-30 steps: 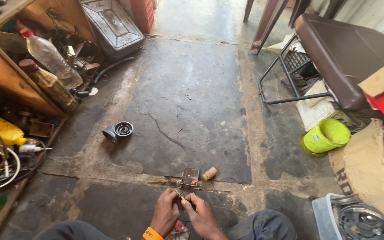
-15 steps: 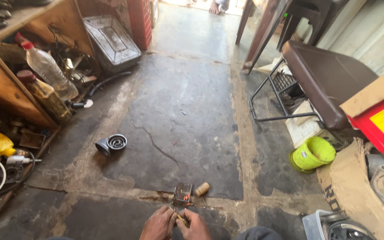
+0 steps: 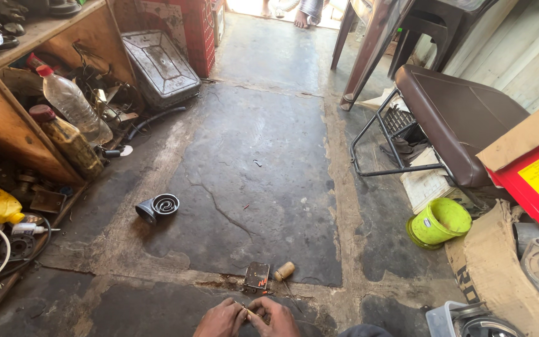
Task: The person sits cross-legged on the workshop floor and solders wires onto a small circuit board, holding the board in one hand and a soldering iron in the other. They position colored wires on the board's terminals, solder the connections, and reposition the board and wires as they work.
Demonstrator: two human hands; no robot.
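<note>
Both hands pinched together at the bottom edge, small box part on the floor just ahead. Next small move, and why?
Probably tilt the head down first. The left hand and right hand meet at the frame's bottom edge, fingers pinching something too small to identify, so the work is barely in view. The small dark box part and wooden peg lie on the floor just ahead, untouched.

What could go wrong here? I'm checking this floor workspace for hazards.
Both hands, left hand and right hand, pinch something too small to identify; dropped, it could vanish into the floor cracks. The small dark block and wooden peg lie loose just ahead and might get knocked away.
</note>
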